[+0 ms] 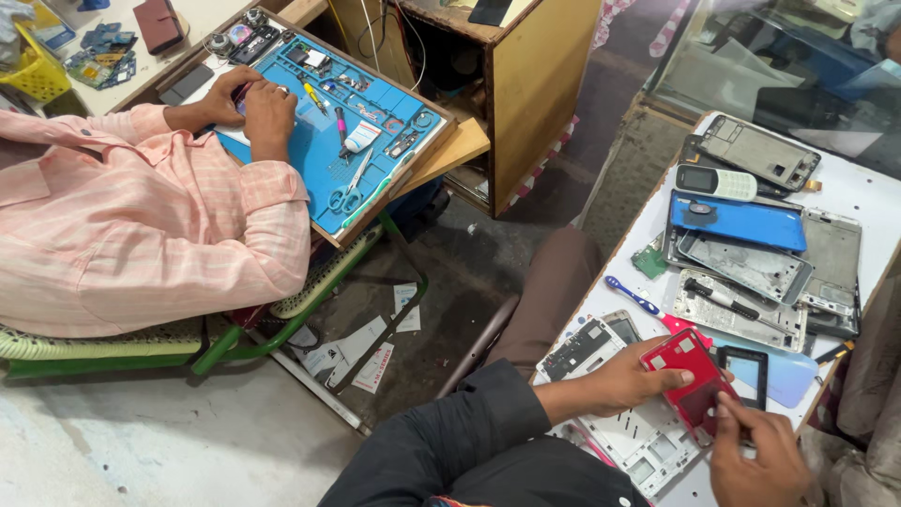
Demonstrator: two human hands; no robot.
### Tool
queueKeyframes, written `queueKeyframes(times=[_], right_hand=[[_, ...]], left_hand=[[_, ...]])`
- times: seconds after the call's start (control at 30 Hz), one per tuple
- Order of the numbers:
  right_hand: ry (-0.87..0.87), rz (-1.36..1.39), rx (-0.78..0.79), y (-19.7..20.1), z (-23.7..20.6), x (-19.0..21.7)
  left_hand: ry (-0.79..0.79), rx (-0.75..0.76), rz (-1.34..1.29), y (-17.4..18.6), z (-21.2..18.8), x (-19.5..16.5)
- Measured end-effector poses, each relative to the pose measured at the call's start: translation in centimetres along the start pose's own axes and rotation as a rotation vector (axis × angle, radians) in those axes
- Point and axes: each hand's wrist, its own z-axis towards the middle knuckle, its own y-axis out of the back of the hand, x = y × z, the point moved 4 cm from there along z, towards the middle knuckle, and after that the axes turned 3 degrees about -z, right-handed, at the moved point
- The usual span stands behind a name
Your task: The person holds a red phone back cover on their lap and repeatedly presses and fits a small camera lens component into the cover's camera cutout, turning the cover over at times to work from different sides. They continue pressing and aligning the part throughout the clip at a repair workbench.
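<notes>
Red phone panel [690, 376] gripped by left hand [627, 378], right hand [762, 453] fingertips pressing its lower edge

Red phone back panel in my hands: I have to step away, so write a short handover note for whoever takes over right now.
Left hand: holds the red phone back panel by its left edge, above the white table.
Right hand: fingertips on the panel's lower right edge, steadying it.
Close by: a small black phone just right of the panel, a white phone frame under it, a blue toothbrush and a black-handled screwdriver further up the table.
Done: panel is off the table and in hand.
Left: whether anything has been fitted or removed cannot be told from this view.
A person in a pink shirt works at a separate blue mat.
</notes>
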Motion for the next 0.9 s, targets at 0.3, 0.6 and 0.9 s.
queueKeyframes(times=[0.3,0.6,0.9], right_hand=[[-0.027,-0.064,0.014,0.2,-0.3,0.5],[-0.069,-0.063,0.035,0.8,-0.2,1.9],[-0.086,-0.14,0.0,1.3,-0.2,3.6]], left_hand=[[-0.007,-0.008,-0.013,0.6,0.1,1.4],[-0.01,0.009,0.069,-0.2,-0.5,0.8],[0.052,-0.076,0.26,-0.3,-0.8,1.1]])
